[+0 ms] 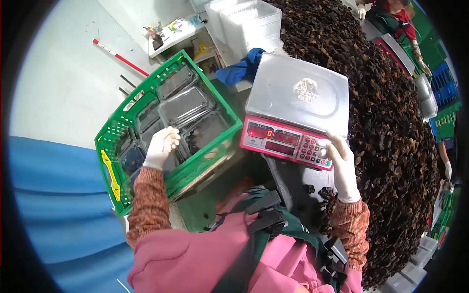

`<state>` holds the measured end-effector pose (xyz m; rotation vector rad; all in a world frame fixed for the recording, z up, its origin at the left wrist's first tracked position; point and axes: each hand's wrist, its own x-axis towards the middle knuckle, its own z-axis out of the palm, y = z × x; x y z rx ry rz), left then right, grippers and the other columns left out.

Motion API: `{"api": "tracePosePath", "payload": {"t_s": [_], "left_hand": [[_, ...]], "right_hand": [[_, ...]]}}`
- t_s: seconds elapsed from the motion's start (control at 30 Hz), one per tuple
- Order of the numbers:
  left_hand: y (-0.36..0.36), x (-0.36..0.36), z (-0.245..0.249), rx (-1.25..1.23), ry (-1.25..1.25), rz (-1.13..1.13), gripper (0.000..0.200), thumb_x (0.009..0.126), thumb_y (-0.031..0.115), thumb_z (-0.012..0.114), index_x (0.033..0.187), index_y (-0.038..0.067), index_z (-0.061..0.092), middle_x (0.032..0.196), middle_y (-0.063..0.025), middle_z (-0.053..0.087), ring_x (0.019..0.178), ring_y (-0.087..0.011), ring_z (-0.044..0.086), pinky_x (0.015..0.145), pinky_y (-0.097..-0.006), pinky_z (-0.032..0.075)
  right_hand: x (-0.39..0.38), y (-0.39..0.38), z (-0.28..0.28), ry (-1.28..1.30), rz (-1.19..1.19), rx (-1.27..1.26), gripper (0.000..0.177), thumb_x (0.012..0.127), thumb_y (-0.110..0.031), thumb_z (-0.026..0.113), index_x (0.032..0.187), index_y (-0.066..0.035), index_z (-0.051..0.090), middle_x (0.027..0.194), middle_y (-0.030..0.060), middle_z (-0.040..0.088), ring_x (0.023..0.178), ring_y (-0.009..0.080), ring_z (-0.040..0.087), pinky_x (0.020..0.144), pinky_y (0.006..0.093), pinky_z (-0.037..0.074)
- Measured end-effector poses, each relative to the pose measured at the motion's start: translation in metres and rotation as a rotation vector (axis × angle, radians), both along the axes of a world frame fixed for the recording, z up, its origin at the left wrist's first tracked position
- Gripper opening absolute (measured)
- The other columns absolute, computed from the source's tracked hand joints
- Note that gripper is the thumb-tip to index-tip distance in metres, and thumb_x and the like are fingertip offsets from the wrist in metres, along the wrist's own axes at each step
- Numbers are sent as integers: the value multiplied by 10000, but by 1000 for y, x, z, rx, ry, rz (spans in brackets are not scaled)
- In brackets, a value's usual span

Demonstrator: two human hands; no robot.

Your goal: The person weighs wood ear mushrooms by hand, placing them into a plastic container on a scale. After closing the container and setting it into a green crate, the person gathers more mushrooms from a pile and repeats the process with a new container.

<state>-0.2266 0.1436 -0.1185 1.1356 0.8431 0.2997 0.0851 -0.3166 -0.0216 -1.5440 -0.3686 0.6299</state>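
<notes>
My left hand [162, 147], in a white glove, is over the green crate [205, 156] with its fingers curled; what they hold, if anything, is too small to tell. Lidded clear plastic boxes [184, 105] fill the crate, some with dark contents. On the right, my gloved right hand [341, 163] has its fingers apart at the keypad end of the red scale [273, 140]. The scale's display reads 0, and its metal plate [298, 93] bears no box.
Dark dried pieces [391, 161] form a large pile on the right. Stacked clear trays [251, 24] and a blue cloth [244, 67] lie beyond the scale. A co-worker's arms [414, 46] and another scale [395, 54] are at the upper right. Blue sheeting [63, 195] hangs left.
</notes>
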Motion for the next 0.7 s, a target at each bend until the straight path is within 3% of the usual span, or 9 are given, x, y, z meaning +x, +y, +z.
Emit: {"api": "tracePosePath", "payload": {"t_s": [0.07, 0.2, 0.27, 0.3, 0.4, 0.47, 0.53, 0.63, 0.7], "left_hand": [[14, 14, -3, 52, 384, -199, 404, 1048, 372, 603, 973, -11, 707, 827, -99, 738, 767, -159, 719, 597, -246, 505], [13, 52, 34, 1241, 1153, -492, 455, 934, 469, 690, 872, 22, 746, 835, -176, 750, 805, -316, 741, 688, -433, 571], [11, 81, 73, 1503, 1106, -512, 369, 873, 437, 733, 887, 69, 750, 853, -163, 738, 847, -355, 723, 723, -472, 557], [13, 98, 84, 1671, 790, -382, 305, 871, 392, 747, 887, 88, 732, 807, -139, 718, 806, -345, 708, 703, -456, 544], [-13, 194, 142, 1658, 147, -277, 246, 910, 174, 728, 1093, 9, 728, 1057, -181, 745, 952, -322, 721, 867, -387, 554], [-7, 265, 157, 1747, -7, -309, 380, 960, 188, 693, 1271, -29, 673, 1289, -214, 685, 1227, -305, 640, 1073, -364, 465], [-14, 329, 167, 1897, 33, -332, 518, 1021, 301, 624, 1403, -45, 574, 1402, -236, 619, 1310, -333, 583, 1125, -383, 419], [122, 458, 102, 1937, -67, -631, 516, 1054, 402, 512, 1284, -44, 637, 1245, -324, 655, 1187, -468, 610, 1024, -472, 476], [177, 519, 100, 1857, 356, -741, 419, 990, 333, 561, 1144, -34, 693, 1064, -288, 712, 1042, -444, 670, 908, -488, 505]], "right_hand": [[-1, -25, -4, 12, -50, -28, 372, 1064, -117, 562, 1405, 30, 551, 1147, 71, 699, 907, 108, 633, 860, 277, 521], [-26, -74, -3, -21, -235, -131, 343, 1056, -168, 563, 1332, 27, 617, 1093, 62, 720, 894, 104, 635, 833, 276, 508], [-40, -104, -7, 35, -345, -142, 335, 1052, -158, 558, 1325, 26, 618, 1072, 59, 724, 885, 98, 630, 827, 271, 506], [-50, -112, -5, 77, -422, -84, 317, 1057, -170, 560, 1303, 17, 628, 1051, 63, 728, 870, 93, 622, 822, 260, 498], [-72, -137, -13, 103, -566, 47, 300, 1079, -170, 535, 1307, 2, 624, 1039, 62, 726, 856, 94, 612, 784, 259, 488], [-80, -148, -11, 43, -646, -7, 301, 1093, -138, 492, 1324, 12, 612, 1044, 60, 710, 857, 100, 616, 771, 263, 486], [-93, -165, -6, -1, -723, -39, 317, 1099, -134, 475, 1340, 27, 604, 1105, 79, 709, 866, 110, 628, 804, 267, 498], [-129, -195, 8, -93, -868, -191, 335, 1093, -164, 497, 1361, 3, 612, 1144, 90, 729, 908, 117, 652, 854, 271, 507], [-163, -221, 8, -108, -972, -282, 349, 1092, -212, 521, 1358, -9, 618, 1136, 84, 740, 909, 112, 659, 856, 268, 506]]}}
